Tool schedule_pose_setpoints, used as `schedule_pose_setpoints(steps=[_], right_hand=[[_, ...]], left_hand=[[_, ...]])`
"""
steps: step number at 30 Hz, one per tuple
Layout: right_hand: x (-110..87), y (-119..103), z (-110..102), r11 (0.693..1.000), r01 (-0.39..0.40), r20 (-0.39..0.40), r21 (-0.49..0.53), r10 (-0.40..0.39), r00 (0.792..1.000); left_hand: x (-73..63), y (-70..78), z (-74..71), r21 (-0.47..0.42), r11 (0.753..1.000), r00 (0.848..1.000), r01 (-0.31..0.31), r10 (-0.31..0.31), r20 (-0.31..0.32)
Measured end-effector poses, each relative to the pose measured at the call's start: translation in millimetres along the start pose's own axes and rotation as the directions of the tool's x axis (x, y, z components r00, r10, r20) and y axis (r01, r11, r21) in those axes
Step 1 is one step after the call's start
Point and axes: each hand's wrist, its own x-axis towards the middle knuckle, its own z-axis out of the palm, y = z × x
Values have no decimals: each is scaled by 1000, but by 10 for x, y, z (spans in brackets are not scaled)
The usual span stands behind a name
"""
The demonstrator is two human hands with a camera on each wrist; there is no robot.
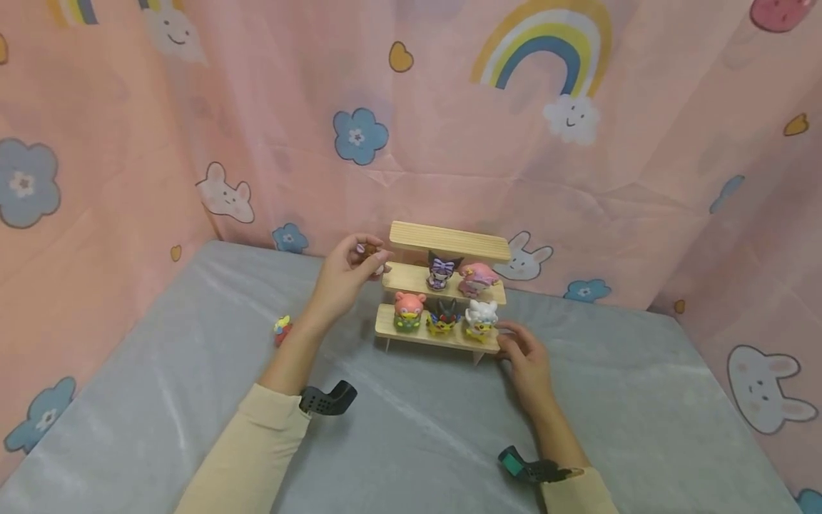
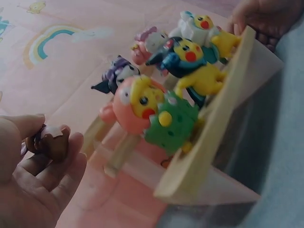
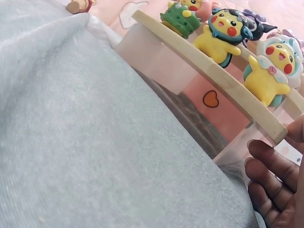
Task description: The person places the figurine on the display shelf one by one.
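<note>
My left hand (image 1: 342, 277) pinches a small brown-and-white figurine (image 2: 56, 145) between thumb and fingers, just beside the left end of the middle shelf of a three-tier wooden display stand (image 1: 449, 241). At the right end of the lowest shelf, my right hand (image 1: 528, 363) holds the stand, thumb against the board's end and fingers below it. Three yellow-faced figurines line that shelf: one in a pink-and-green costume (image 1: 408, 312), one dark-hooded (image 1: 443, 318), one white-hooded (image 1: 481, 318). Behind them, the middle shelf carries a black-and-purple figurine (image 1: 440, 275) and a pink one (image 1: 477, 279).
A small red-and-yellow figurine (image 1: 282, 330) lies on the grey cloth (image 1: 411, 442) behind my left forearm. The top shelf is bare. Clear legs (image 3: 156, 61) support the stand, and a pink patterned curtain (image 1: 437, 143) hangs close behind it.
</note>
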Motion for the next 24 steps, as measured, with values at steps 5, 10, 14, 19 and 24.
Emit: schedule_pose_setpoints(steps=[5,10,14,19,24], right_hand=[[12,21,21,1000,16,-5,-8,-16,1000],[-17,28,82,1000,9,5,-7,-9,1000],[-20,17,108,1000,1,12,15,-1,1000],[0,5,68,1000,2,0,28,-2,1000],[-3,4,17,1000,-2,-7,14,2,1000]], left_hand=[[78,53,89,50,996,997,-69,68,29],[70,-29,170,66,996,997,-61,58,44],[73,-113,219,83,994,996,-64,59,66],[124,-174,272,205,974,989,-95,69,132],[151,-204,322,306,947,985,-97,48,163]])
